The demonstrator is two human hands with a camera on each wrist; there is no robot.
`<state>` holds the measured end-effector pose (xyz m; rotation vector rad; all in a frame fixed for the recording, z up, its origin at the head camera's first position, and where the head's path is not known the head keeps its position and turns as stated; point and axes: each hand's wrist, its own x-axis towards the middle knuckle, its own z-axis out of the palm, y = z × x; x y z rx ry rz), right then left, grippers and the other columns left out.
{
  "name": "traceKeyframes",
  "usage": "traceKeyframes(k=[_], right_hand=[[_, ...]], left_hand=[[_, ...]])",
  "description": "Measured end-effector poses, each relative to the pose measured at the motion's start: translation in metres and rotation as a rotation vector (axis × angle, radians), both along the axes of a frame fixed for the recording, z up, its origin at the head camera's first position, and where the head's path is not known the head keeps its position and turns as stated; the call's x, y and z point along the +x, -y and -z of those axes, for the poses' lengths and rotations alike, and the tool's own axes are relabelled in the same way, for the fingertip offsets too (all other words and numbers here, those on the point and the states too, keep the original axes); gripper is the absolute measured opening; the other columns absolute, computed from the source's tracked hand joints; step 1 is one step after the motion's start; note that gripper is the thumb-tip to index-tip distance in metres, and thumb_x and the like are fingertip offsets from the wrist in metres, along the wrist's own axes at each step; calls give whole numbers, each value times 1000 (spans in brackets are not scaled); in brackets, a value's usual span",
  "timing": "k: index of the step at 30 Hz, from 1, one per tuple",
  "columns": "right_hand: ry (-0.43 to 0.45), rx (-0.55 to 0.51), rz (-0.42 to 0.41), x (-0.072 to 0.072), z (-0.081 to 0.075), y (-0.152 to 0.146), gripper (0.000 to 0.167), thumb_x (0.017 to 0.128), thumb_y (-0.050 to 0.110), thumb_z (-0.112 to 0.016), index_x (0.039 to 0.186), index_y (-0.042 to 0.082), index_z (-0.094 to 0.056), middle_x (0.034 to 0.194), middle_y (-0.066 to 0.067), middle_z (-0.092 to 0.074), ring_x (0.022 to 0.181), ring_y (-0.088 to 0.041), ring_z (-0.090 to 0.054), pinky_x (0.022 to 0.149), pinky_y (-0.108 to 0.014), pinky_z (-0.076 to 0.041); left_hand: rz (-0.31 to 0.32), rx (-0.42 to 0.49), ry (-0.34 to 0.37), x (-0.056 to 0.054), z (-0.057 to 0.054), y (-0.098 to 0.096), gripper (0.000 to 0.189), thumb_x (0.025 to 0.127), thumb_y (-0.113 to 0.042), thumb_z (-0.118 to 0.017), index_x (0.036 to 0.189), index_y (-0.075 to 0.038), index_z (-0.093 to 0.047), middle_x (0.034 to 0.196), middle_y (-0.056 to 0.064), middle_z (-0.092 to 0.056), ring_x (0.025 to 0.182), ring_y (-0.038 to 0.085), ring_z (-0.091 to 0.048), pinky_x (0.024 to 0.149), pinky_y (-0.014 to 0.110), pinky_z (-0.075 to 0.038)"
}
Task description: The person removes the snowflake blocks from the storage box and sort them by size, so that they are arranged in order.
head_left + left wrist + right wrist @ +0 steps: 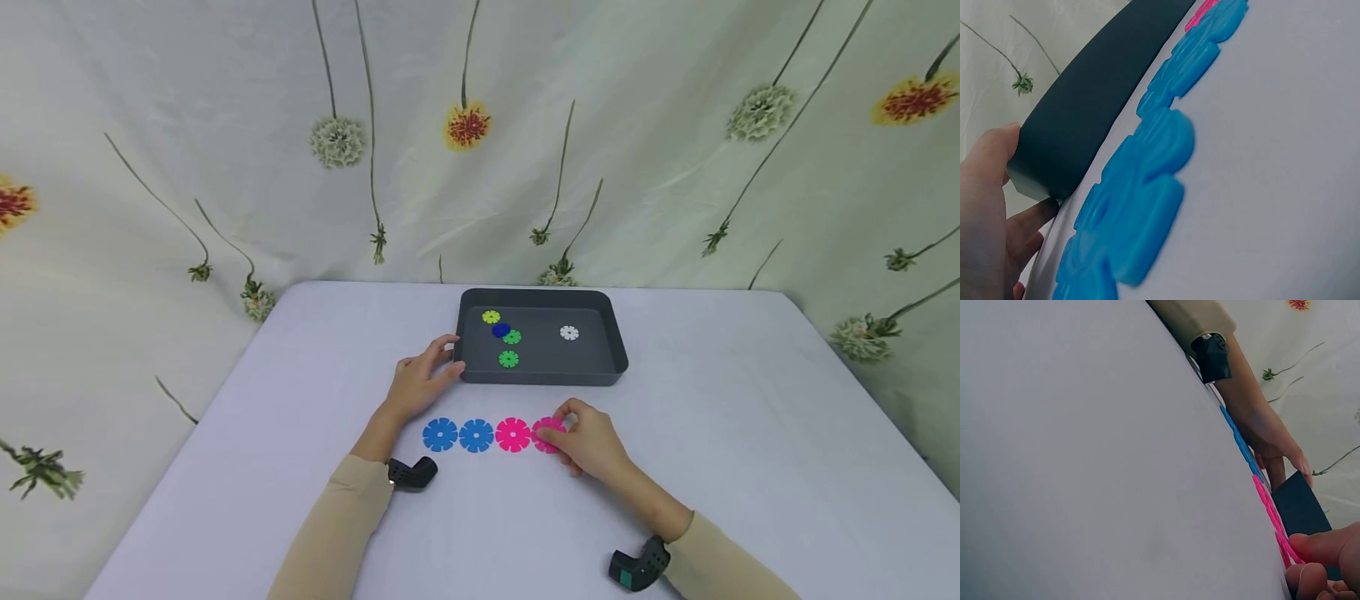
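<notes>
Four notched, flower-shaped plastic discs form a row on the table: a blue disc at the left end, another blue disc, a pink disc, then a pink disc at the right end. My right hand pinches that last pink disc between thumb and fingers, covering its right side. Beyond the row is a dark grey tray. My left hand grips its near left corner; in the left wrist view the thumb lies at the tray wall and fingers reach below.
Inside the tray lie smaller notched discs: a yellow disc, a dark blue disc overlapping a green disc, another green disc and a white disc. A white cloth covers the table; a floral curtain hangs behind.
</notes>
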<state>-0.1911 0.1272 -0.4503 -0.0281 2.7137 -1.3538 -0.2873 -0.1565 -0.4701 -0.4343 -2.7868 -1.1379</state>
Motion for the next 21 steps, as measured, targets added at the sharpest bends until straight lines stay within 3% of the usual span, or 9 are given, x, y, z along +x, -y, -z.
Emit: traceKeyframes(k=[10,21], right_hand=[[11,34,11,1,-2,1,33,83,24,-79,101,6,-57,50,-4,-52,36,-17,-48,39,-21,-36],[-3,-17,2,-1,-2,-1,23,89,20,-72,100,6,-58,49,-4,-52,35,-16,-47,39,-22,-36]], left_hand=[[1,-1,2,-1,-1,0,56,96,-53,-51,144,-25,-41,137,12,-56,132,34,-46,107,57,-16],[-1,3,-2,-1,0,1,57,95,-54,-51,144,-26,-42,136,11,-57,132,34,-46,108,57,-16]])
